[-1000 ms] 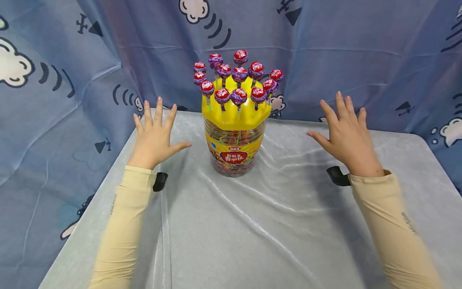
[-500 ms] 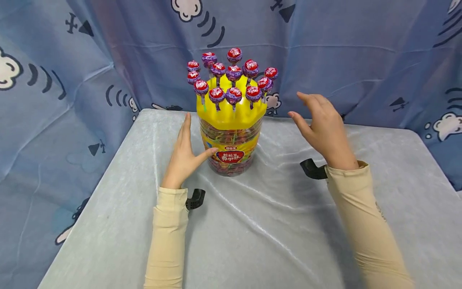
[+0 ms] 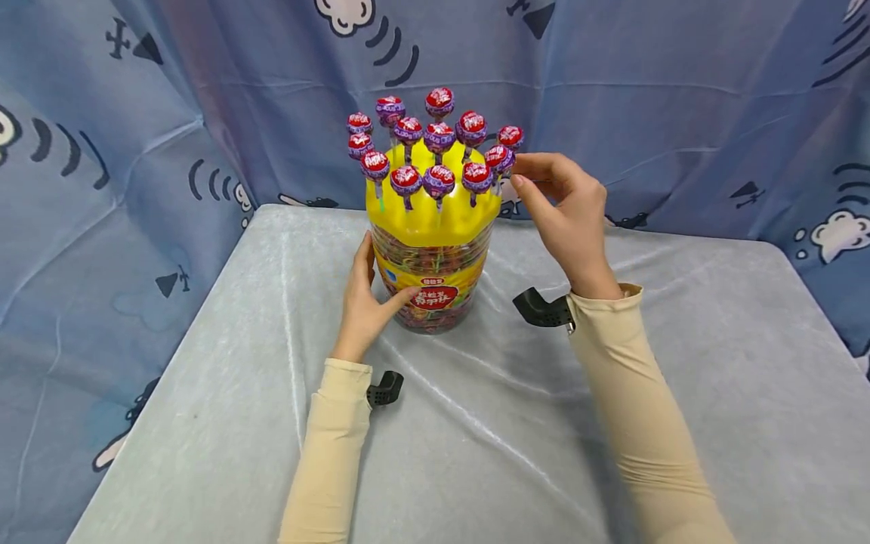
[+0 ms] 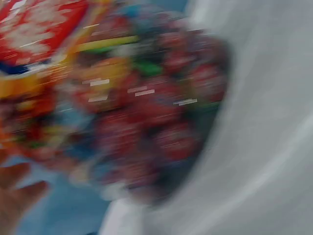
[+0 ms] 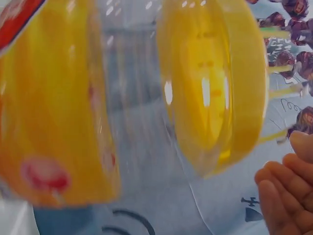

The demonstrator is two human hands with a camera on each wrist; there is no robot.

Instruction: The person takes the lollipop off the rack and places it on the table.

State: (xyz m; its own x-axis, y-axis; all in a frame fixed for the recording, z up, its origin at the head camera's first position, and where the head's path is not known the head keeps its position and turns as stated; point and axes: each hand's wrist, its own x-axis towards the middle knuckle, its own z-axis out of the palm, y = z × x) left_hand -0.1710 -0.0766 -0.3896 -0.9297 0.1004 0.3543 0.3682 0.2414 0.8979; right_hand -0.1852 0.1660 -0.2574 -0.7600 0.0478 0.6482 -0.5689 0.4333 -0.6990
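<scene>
A clear jar [image 3: 435, 260] filled with wrapped candies stands on the cloth, with a yellow lid [image 3: 435, 221] on top. Red and purple lollipops [image 3: 439, 180] stick up from the lid on their sticks. My left hand [image 3: 363, 310] is at the jar's left side, its thumb overlapping the front label and its fingers spread toward the back. The blurred left wrist view catches fingertips [image 4: 30, 192] beside the jar. Up at the lid's right edge, my right hand [image 3: 567, 215] has thumb and forefinger right beside a lollipop [image 3: 499, 159]; its fingers are loosely bent.
A pale grey cloth [image 3: 489, 461] covers the table. Behind and to the left hangs a blue printed curtain [image 3: 632, 83]. Each wrist carries a black camera mount, such as the one on the right [image 3: 541, 308].
Both hands have come inward from wide apart. The left has reached the jar's side, and the right has moved left to the lollipops, its spread fingers now bent. The jar stays in place.
</scene>
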